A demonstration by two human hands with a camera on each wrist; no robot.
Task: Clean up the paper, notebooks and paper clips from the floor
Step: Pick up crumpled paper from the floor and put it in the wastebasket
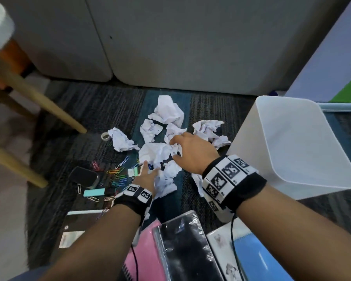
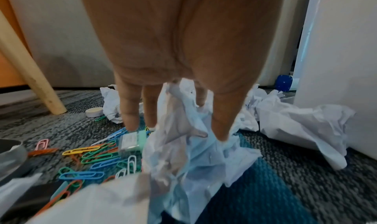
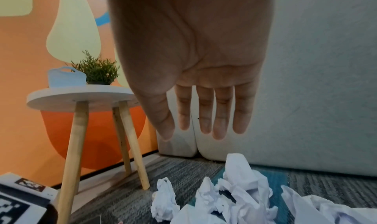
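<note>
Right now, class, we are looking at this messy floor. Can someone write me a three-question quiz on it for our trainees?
1. True or false: the right hand holds crumpled paper.
2. Which hand has paper in its grip?
3. The white bin stands on which side of the paper pile: A left, B right?

Key: 1 false, its fingers are straight and empty. 2 the left hand. 3 B.
</note>
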